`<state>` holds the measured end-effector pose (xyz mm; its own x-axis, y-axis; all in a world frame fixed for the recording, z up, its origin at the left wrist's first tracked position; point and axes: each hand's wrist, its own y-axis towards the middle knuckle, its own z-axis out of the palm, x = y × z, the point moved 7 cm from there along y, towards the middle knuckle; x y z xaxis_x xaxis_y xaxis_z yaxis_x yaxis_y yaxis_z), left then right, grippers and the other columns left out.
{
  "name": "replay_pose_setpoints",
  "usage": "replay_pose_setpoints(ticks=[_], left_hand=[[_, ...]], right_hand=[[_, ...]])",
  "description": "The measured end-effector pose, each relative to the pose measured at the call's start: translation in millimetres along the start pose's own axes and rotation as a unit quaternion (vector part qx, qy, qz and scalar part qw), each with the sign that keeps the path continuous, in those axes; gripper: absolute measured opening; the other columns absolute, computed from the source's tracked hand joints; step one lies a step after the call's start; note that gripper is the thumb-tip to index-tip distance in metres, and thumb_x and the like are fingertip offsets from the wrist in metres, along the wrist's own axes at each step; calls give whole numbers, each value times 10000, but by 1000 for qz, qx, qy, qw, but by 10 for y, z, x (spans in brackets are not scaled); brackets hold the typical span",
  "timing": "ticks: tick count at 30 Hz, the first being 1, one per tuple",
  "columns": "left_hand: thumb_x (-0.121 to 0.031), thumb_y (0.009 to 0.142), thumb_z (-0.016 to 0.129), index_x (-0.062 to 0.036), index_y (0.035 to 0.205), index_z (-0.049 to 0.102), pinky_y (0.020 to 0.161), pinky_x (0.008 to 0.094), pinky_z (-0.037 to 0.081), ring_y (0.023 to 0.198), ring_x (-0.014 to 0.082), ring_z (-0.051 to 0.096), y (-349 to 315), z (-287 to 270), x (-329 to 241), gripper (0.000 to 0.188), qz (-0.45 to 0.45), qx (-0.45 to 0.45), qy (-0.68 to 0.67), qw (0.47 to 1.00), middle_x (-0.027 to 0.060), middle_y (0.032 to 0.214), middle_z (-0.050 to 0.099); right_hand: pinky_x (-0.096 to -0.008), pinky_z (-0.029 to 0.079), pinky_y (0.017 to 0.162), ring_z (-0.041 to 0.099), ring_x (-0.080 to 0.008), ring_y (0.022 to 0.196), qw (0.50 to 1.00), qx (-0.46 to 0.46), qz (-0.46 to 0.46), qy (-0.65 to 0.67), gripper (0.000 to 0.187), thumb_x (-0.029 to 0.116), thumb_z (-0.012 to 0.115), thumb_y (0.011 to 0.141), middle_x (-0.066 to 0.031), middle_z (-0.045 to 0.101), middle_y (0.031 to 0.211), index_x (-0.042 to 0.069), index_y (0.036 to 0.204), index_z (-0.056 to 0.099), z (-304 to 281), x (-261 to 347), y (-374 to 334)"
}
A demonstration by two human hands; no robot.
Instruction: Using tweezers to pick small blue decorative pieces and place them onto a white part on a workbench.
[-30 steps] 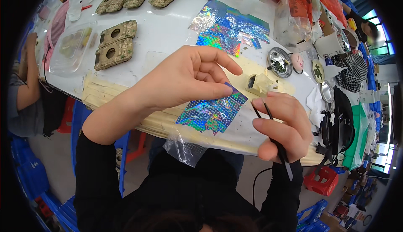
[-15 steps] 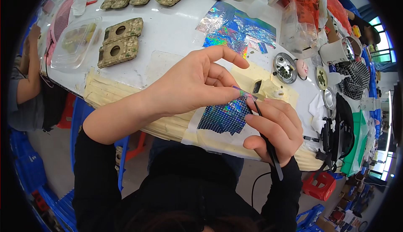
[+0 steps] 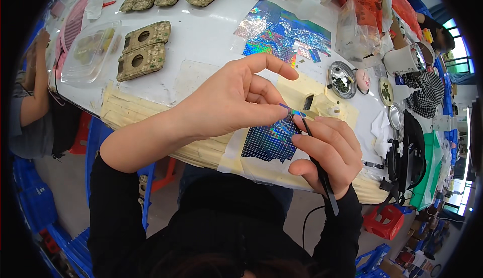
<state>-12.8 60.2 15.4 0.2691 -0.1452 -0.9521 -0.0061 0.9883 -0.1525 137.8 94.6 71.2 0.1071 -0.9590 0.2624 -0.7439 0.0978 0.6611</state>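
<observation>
Left hand (image 3: 229,96) and right hand (image 3: 329,149) nearly fingertip to fingertip, folks, over the white desk (image 3: 201,36)! Across it lies a big shimmering foil sheet (image 3: 269,21), camouflage model hulls (image 3: 156,54) off to its left. Now the smaller holographic sheet (image 3: 269,142): upper corner pinched by the left thumb and fingers, the rest hanging above the desk's near edge. Black tweezers (image 3: 324,177) gripped in the right, tips at that corner; whether they bite, I can't tell. Beyond, a round metal dish (image 3: 332,79) with tiny dark-green bits (image 3: 342,84).
</observation>
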Motion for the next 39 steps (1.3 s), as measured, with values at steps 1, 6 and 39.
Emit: replay_pose_setpoints(ticks=[1,6,39], left_hand=[[-12,842,702,-22,1295,481,727,176,484,788,38,633,-1,0,-4,504,1,0,2,1000,12,840,685],[-11,842,700,-20,1297,479,719,174,478,794,39,636,1,0,12,505,6,-1,-2,1000,14,847,686],[1,842,694,-5,1325,440,679,184,473,754,44,612,20,20,72,546,12,-3,-51,999,24,830,675]], right_hand=[[-324,518,613,647,-252,750,1000,-1,1,1,409,437,776,727,-94,697,908,65,871,684,-1,0,1],[-323,518,617,648,-252,750,1000,-3,6,7,400,427,778,725,-95,696,906,62,856,682,0,-4,5],[-322,518,610,657,-266,743,1000,-16,25,6,365,370,801,700,-115,694,892,54,845,689,1,-11,0]])
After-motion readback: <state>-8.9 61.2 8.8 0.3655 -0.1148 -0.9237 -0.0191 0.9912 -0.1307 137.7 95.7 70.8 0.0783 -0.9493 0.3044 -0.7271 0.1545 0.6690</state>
